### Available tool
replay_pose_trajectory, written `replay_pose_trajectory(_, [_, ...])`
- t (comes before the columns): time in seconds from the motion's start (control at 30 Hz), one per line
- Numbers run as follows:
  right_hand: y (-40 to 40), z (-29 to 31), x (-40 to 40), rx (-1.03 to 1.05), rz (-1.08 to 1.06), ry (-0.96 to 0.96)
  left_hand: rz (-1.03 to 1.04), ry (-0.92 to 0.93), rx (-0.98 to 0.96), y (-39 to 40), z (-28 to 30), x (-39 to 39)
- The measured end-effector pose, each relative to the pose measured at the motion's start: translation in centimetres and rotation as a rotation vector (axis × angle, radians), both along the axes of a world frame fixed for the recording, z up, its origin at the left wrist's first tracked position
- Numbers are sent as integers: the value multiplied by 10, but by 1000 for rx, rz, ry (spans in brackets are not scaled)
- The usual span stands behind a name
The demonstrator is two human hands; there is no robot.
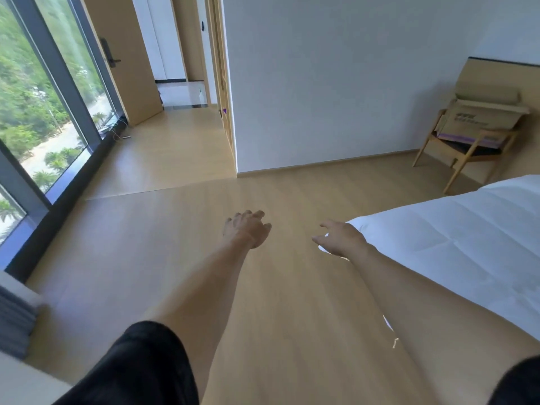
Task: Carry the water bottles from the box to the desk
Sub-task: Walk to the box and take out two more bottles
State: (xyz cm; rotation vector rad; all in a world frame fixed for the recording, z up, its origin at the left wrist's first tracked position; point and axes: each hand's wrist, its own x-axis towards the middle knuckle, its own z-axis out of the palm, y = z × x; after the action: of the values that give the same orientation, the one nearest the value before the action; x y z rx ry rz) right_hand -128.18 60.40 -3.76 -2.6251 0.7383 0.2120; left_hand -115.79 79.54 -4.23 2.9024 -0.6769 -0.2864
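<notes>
A brown cardboard box [483, 116] with open flaps sits on a wooden chair [464, 152] at the far right, against the wall. No water bottle shows and the inside of the box is hidden. Both my arms stretch forward over the wooden floor. My left hand [248, 229] hangs with loosely curled fingers and holds nothing. My right hand [340, 238] is spread, fingers relaxed, empty, just beside the corner of the bed. Both hands are far from the box. No desk is in view.
A white bed [455, 238] fills the right foreground. A floor-to-ceiling window [43, 112] runs along the left. A white wall [336, 83] stands ahead, with a hallway and an open wooden door [128, 54] to its left. A grey-and-white object [17, 323] lies at the lower left.
</notes>
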Motion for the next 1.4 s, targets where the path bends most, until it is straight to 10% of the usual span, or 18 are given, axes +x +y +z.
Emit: replay_pose_trajectory(1.4, [-485,-32,552,-45,-342,104,-391,46,-23,-541,-21,594])
